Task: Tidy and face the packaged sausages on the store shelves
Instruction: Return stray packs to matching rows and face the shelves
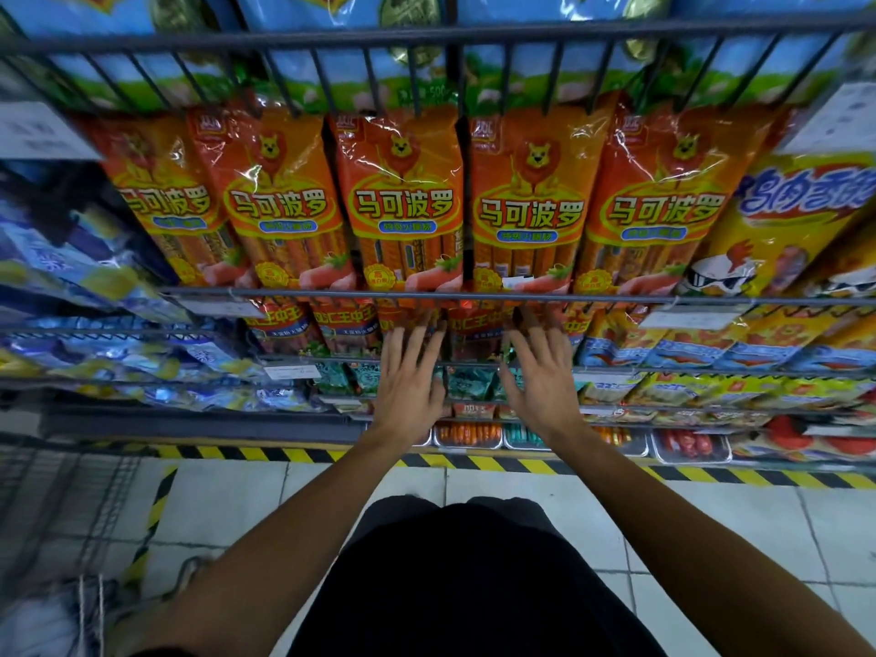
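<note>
Right now both hands are reaching with fingers spread and straight toward the red sausage packs point(467, 324) standing on the shelf tier just under the orange row. The left hand point(410, 377) is fanning its fingertips point(417, 331) against the glossy plastic face of one red pack, while the right hand point(545, 377) is doing the same a little to the side, its fingertips point(535, 331) blurred, so contact there is hard to confirm. Neither hand is curling around or pinching anything.

Above them, five tall orange sausage packs point(407, 201) with a lion mascot are hanging side by side, their crinkled film catching highlights and long thin sausages showing through the clear lower part. A thin grey wire rail point(332, 293) is crossing in front of their bottom edges. To the right, yellow chicken sausage packs point(787, 220) with a cartoon rooster are leaning beside them. Blue and green bags point(332, 21) are sitting behind a barred wire guard on the top tier. Lower down, clear trays of loose sausages point(467, 433) are lining the bottom shelf, just above black-and-yellow hazard tape point(284, 453) on the pale tiled floor point(237, 495).
</note>
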{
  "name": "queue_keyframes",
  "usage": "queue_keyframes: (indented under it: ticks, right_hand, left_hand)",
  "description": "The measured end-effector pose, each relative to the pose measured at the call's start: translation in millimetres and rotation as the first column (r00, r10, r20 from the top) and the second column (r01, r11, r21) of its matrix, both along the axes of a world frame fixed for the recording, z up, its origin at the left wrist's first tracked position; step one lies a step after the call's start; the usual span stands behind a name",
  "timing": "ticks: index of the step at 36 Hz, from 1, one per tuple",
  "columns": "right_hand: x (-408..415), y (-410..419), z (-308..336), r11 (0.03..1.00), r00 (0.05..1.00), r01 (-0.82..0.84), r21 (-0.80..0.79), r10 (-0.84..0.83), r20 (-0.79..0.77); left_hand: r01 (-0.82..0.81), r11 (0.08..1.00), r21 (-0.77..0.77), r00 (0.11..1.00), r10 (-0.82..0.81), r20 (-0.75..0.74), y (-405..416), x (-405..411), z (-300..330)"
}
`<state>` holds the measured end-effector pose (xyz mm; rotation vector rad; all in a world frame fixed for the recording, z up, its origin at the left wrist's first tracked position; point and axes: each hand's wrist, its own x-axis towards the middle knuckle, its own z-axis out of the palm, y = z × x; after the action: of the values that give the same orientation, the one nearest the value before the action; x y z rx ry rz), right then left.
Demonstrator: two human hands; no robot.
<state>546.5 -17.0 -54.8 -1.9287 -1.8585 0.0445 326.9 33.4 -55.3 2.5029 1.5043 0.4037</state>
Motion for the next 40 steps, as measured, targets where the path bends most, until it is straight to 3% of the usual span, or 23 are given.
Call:
queue_keyframes:
  ticks: [3,9,14,18,23,33,37,40]
  right_hand:
    - [3.8,3.1,4.7,0.999,1.0,-0.008,-0.041,0.009,0.017]
    - [7.8,9.3,5.0,0.993,0.999,-0.024,-0.119,0.028,0.027]
    - [8.9,4.3,1.5,0.999,1.0,-0.017,-0.034,0.018,0.007]
    - [6.0,-2.0,-5.5,1.0,1.0,-0.014,0.002,0.014,0.016]
    - [-1.7,-6.8,-11.2,0.988,0.997,-0.083,-0.131,0.081,-0.013]
    - [-22.2,-2.1,4.1,0.987,0.998,-0.032,-0.158,0.039,0.041]
    - [-36.0,-3.9,0.3,0.985,1.0,0.008,-0.173,-0.006,0.013]
    - [-58.7,-11.6,-3.2,0.988,0.996,-0.088,-0.125,0.086,-0.021]
  left_hand:
    - [-0.061,0.998,-0.036,0.998,0.06,-0.024,5.4,-12.6,-0.8]
    - [-0.023,0.986,-0.167,0.994,0.005,-0.106,30.2,-17.0,7.4]
    - [-0.021,0.996,-0.084,0.994,0.012,-0.105,20.2,-23.1,10.2]
    - [-0.037,0.993,-0.112,0.996,0.027,-0.085,7.8,-36.4,2.1]
    - [0.072,0.996,-0.051,0.995,-0.076,-0.071,4.3,-45.0,-6.5]
    - [0.135,0.986,-0.093,0.962,-0.153,-0.228,27.3,-46.8,-1.7]
    - [0.105,0.988,-0.112,0.981,-0.121,-0.152,26.8,-51.0,-7.0]
    - [0.078,0.989,-0.122,0.995,-0.085,-0.049,24.1,-65.4,-12.8]
